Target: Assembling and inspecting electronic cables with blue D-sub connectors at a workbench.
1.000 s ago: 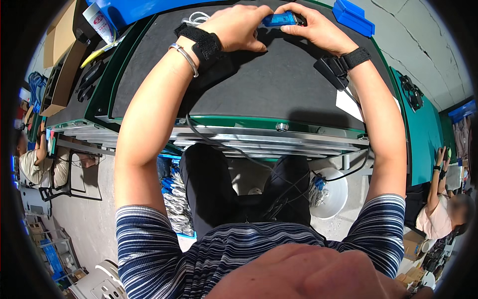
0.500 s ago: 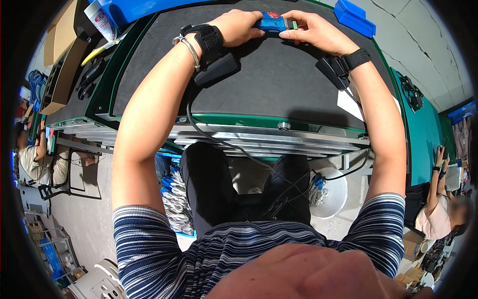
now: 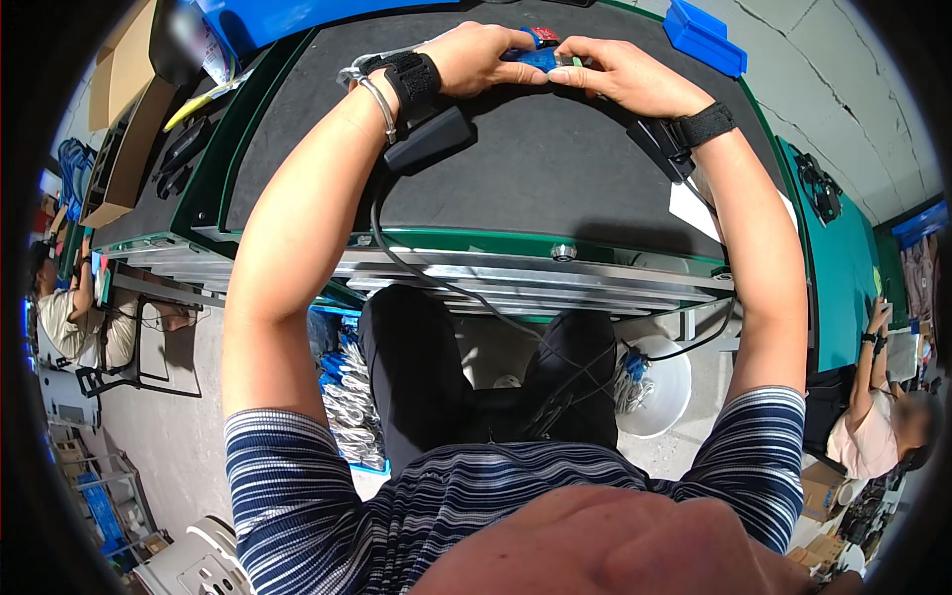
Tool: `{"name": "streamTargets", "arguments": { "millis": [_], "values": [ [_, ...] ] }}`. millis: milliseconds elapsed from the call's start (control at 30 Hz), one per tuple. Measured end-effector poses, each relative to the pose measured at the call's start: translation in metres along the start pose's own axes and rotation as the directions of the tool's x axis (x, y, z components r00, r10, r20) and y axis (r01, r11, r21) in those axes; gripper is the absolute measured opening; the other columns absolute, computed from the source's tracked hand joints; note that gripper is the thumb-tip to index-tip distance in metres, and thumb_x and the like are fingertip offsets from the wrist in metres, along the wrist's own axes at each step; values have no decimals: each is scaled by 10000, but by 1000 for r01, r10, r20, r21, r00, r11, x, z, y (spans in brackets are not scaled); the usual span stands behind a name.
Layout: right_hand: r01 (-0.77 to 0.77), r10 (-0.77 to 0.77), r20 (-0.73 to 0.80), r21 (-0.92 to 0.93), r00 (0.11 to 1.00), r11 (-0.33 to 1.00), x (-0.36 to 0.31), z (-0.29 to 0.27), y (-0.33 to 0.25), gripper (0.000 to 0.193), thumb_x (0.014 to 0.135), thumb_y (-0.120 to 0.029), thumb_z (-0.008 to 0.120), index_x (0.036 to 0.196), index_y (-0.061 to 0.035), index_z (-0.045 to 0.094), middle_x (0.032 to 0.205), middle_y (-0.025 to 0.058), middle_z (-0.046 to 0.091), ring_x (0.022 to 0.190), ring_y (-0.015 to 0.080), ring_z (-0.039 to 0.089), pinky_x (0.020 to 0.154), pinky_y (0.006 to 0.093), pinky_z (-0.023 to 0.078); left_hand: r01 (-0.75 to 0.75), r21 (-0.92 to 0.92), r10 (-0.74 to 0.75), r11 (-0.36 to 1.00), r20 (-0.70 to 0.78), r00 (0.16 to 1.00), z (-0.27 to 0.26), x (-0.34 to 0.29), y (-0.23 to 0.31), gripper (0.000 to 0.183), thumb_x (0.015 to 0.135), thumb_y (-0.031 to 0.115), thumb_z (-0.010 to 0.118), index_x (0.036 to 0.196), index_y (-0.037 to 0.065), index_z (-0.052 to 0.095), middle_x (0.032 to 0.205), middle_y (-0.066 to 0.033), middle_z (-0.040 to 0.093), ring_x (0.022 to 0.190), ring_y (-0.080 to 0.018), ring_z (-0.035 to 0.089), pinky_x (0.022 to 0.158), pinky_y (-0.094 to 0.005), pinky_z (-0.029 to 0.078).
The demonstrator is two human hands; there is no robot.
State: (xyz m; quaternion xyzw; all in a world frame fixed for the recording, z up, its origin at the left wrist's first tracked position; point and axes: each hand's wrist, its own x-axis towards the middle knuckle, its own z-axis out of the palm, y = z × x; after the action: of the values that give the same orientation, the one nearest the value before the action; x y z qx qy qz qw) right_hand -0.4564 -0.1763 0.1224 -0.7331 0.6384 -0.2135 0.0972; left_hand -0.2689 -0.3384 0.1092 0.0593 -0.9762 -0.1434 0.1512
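Head view: left hand and right hand grip blue part.

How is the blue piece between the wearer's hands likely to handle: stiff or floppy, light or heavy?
The blue piece is probably stiff: its visible part shows no sag between the left hand and right hand. It is likely light, being small enough for fingers to partly cover.

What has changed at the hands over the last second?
The blue piece and right hand have shifted slightly toward the person; the right thumb now nearly meets that of the left hand. A red patch, unseen a second ago, shows by the piece. Both hands remain on it. The blue bin and white bucket stayed put.
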Motion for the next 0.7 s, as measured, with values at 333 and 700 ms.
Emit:
{"name": "streamTargets", "arguments": {
  "millis": [333, 700],
  "values": [
    [-73, 25, 202, 232, 979, 970, 0, -6, 11, 350, 1030, -363, 627, 1175, -45, 625, 943, -12, 578, 881, 101, 512, 827, 269, 443, 105, -65, -94, 992, 156, 983, -6, 1, 9, 623, 898, 583, 697, 1293, 102, 665, 958, -154, 720, 875, -266, 688, 808, -379, 546],
    [-127, 44, 222, 380, 974, 916, 0, -6, 17, 510, 993, -464, 650, 1268, -34, 633, 969, 35, 620, 921, 133, 562, 893, 294, 473, 182, -216, -147, 959, 172, 974, -3, 4, 4, 616, 878, 599, 722, 1264, 118, 699, 933, -92, 721, 852, -197, 653, 783, -335, 524]
  ]
}}
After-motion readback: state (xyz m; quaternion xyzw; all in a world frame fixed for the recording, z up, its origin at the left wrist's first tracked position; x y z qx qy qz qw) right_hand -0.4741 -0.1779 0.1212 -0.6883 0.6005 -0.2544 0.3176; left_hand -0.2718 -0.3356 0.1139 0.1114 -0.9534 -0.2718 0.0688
